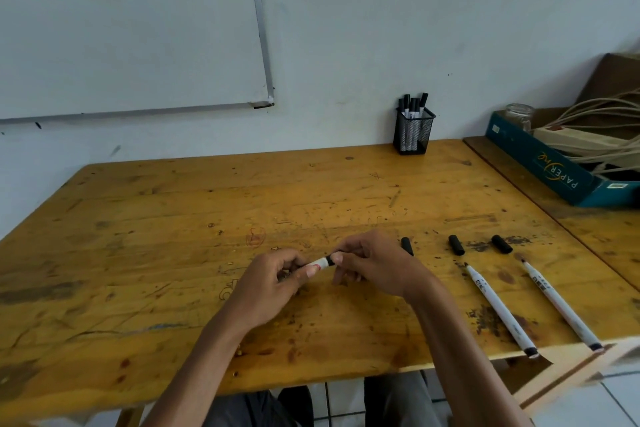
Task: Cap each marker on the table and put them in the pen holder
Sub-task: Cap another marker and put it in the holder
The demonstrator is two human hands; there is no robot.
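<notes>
Marker, a slim white cylinder, is pinched between left hand and right hand.

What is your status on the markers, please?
Left hand, right hand both grip one marker. Two uncapped markers, three loose caps wait. Nothing blocks pen holder.

Two uncapped markers lie beside loose black caps.

Whiteboard, far left wall: handwritten black word "Pelunasan". The marks to its left are cut off and unreadable.
Teal box, far right: brand "PAPER One", upside down from this view.
Printed labels on 2 uncapped markers, near right: too small to read.
</notes>
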